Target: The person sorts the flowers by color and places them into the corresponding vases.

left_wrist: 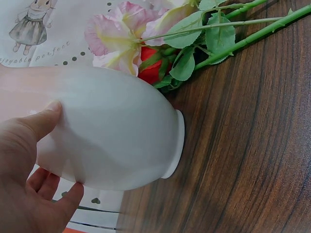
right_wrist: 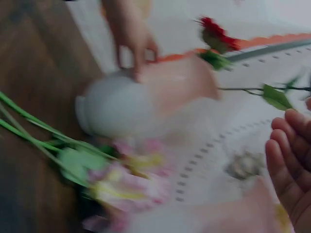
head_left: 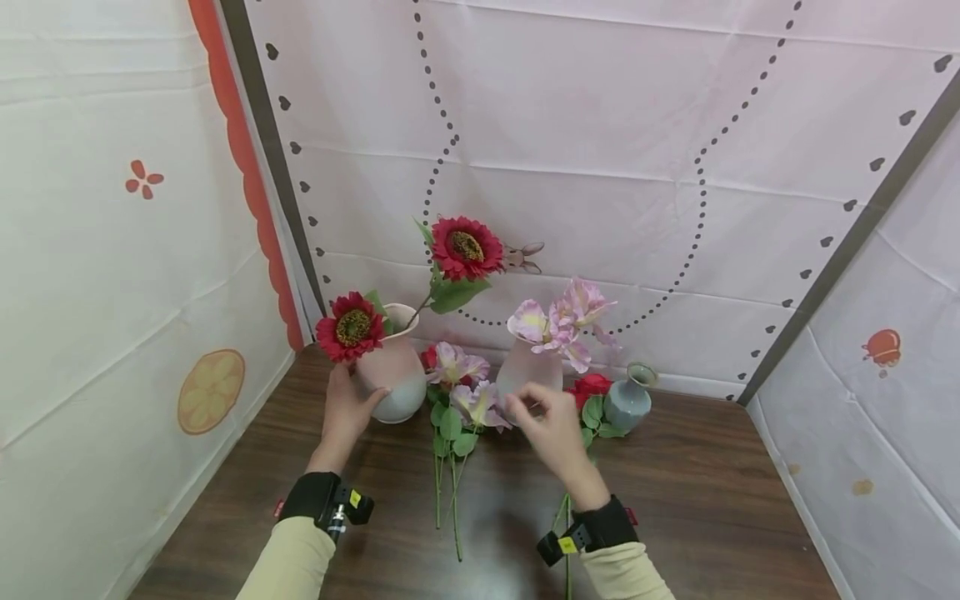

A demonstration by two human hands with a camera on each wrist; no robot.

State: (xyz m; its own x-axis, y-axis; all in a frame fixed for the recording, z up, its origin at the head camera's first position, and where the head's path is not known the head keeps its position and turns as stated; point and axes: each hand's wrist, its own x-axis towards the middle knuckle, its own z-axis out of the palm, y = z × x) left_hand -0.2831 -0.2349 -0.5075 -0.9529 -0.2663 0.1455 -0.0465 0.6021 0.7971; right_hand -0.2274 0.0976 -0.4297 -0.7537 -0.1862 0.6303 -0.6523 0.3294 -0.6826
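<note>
My left hand [head_left: 347,414] holds the side of a pink-and-pale-blue vase [head_left: 399,379] at the left. In the left wrist view, the thumb lies on one side of that vase [left_wrist: 112,126] and the fingertips on its lower side. Two red sunflowers [head_left: 352,328] stand in it, one low over the hand and one higher, leaning right. Loosely bent fingers with nothing in them mark my right hand [head_left: 557,429], raised before a second pink vase [head_left: 529,371]. That one carries pink-and-yellow blooms [head_left: 573,321]. The right wrist view is blurred, with the right hand [right_wrist: 294,170] at its edge.
Cut pink blooms and a red rose [head_left: 456,392] lie on the dark wooden table [head_left: 675,500] between the vases, stems toward me. Another red rose [head_left: 590,386] lies beside a small blue-grey vase [head_left: 628,406] at the right. Printed cloth [head_left: 585,125] encloses the back and sides.
</note>
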